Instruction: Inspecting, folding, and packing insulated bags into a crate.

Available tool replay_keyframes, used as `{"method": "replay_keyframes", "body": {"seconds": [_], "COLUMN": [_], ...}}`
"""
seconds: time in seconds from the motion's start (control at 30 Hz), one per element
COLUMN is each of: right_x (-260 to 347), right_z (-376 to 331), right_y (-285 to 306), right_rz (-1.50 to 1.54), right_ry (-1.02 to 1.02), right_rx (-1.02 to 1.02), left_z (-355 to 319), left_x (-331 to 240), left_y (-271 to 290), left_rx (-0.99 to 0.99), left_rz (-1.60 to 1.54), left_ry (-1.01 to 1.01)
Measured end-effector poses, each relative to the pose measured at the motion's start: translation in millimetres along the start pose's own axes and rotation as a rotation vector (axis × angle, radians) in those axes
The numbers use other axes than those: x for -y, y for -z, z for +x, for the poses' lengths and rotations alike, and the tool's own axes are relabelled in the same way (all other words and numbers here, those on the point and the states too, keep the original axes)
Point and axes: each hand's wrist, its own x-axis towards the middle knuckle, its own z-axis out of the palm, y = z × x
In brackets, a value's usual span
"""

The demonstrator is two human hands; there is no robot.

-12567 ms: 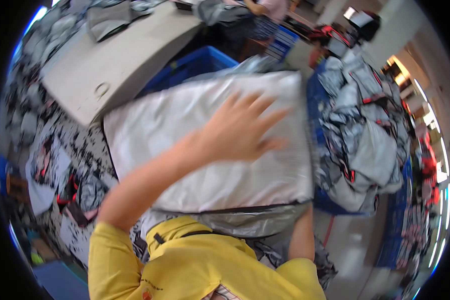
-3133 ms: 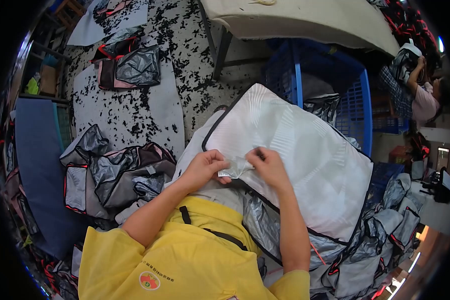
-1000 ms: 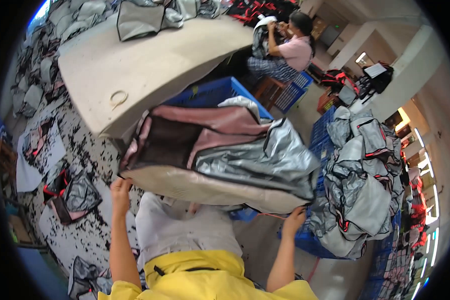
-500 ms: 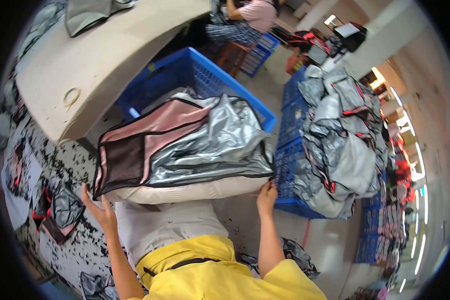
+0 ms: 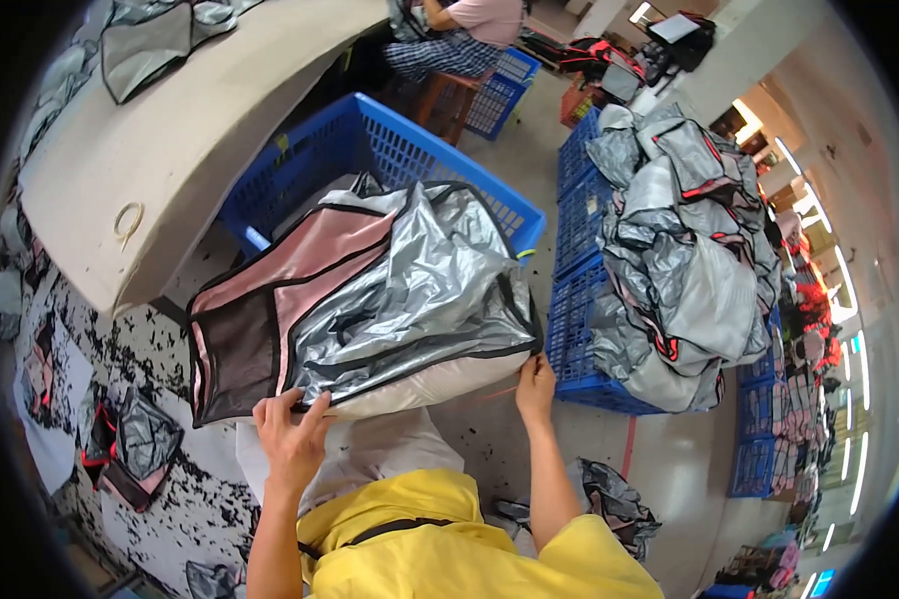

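Note:
A large sewn bag [image 5: 410, 270] of silver and pink cloth with black edging lies before me, its dark mesh panel [image 5: 242, 344] at the left end. It overlaps the near rim of a blue plastic crate [image 5: 425, 145] that has more silver cloth inside. My left hand [image 5: 295, 444] has its fingers over the bag's near edge, just right of the mesh panel, with the thumb hidden below. At the near right corner, my right hand [image 5: 535, 389] pinches the edging, and a thin reddish thread runs beside its fingers. Pale lining shows along the bag's near side.
A cream table [image 5: 170, 150] with a ring of tape [image 5: 127, 221] stands at left. Blue crates [image 5: 579, 290] heaped with silver bags [image 5: 699, 260] stand at right. A seated co-worker [image 5: 469, 40] is beyond. Black scraps and cloth pieces [image 5: 142, 449] litter the floor at left.
My left hand has moved right from the bag's left corner, its spread fingers now bent over the near edge. The right hand stays at its corner. The bag's left end has dropped nearer me.

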Motion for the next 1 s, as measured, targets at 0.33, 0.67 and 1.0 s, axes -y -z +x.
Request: {"method": "replay_keyframes", "body": {"seconds": [0.33, 0.67, 1.0], "right_x": [147.8, 198.3, 232.1], "right_z": [33.9, -7.0, -10.4], "right_y": [56.6, -76.9, 27.4], "right_rz": [-0.115, -0.667, -0.439], "right_ry": [0.48, 0.958, 0.838], "right_rx": [0.065, 0.673, 0.574], "left_z": [-41.0, -64.0, -61.0], "left_x": [-8.9, -21.1, -4.4], "left_y": [-2.6, -7.8, 3.1], "left_rx": [-0.021, -0.073, -0.269], "left_rz": [-0.023, -0.037, -0.189], "left_ry": [-0.053, -0.073, -0.095]}}
